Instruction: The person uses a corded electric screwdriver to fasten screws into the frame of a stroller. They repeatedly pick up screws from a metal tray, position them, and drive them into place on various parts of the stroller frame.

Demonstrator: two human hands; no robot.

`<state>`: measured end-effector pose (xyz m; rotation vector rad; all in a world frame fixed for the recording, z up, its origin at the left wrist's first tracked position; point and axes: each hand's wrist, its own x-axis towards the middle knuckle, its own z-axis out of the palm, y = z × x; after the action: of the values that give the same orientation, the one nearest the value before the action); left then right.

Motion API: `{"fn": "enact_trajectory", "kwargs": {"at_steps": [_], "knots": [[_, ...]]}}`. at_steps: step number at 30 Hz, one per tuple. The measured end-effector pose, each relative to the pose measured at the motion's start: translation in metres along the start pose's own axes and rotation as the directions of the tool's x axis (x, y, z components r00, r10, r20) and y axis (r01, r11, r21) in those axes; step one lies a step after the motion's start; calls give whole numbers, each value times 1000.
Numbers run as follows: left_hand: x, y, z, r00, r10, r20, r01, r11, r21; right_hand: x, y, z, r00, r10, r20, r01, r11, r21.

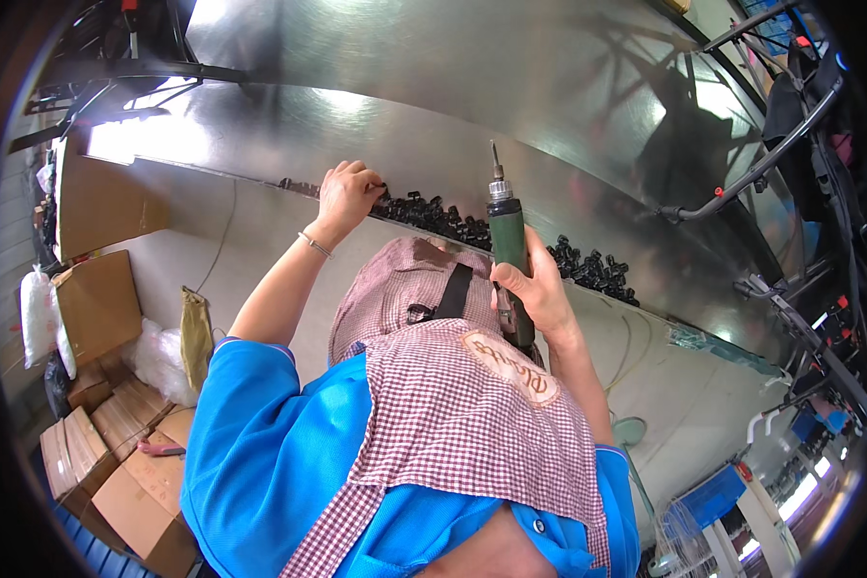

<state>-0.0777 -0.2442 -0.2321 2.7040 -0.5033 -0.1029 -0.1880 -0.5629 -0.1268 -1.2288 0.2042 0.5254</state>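
The contents of brown cardboard boxes (146, 493) are hidden. A green-and-black cylindrical power screwdriver (507, 234) is clasped in the right grip (545, 292); beside the left grip (348, 197), whose hold cannot be told, small black plastic parts (430, 215) are heaped along the grey metal counter (424, 72).

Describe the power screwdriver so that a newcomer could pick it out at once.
Find the shiny metal worktop, then the small black parts along its near edge. There the right hand holds the power screwdriver; its green casing and silver collar set it apart from those parts.
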Motion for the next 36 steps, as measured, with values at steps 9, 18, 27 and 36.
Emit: {"fn": "enact_trajectory", "kwargs": {"at_steps": [9,18,27,36], "knots": [[42,26,-24,794,-190,578,599,77,-797,6,-17,21,999,-18,29,32,800,-599],[67,77,-54,833,93,546,548,-289,-785,-5,-33,28,999,12,-29,-27,799,-601],[102,128,-48,816,350,461,468,68,-881,-44,-22,-10,996,69,62,-71,997,29],[185,295,-23,650,420,634,338,587,-735,-112,-5,-79,909,-230,-347,143,955,-260]]}}
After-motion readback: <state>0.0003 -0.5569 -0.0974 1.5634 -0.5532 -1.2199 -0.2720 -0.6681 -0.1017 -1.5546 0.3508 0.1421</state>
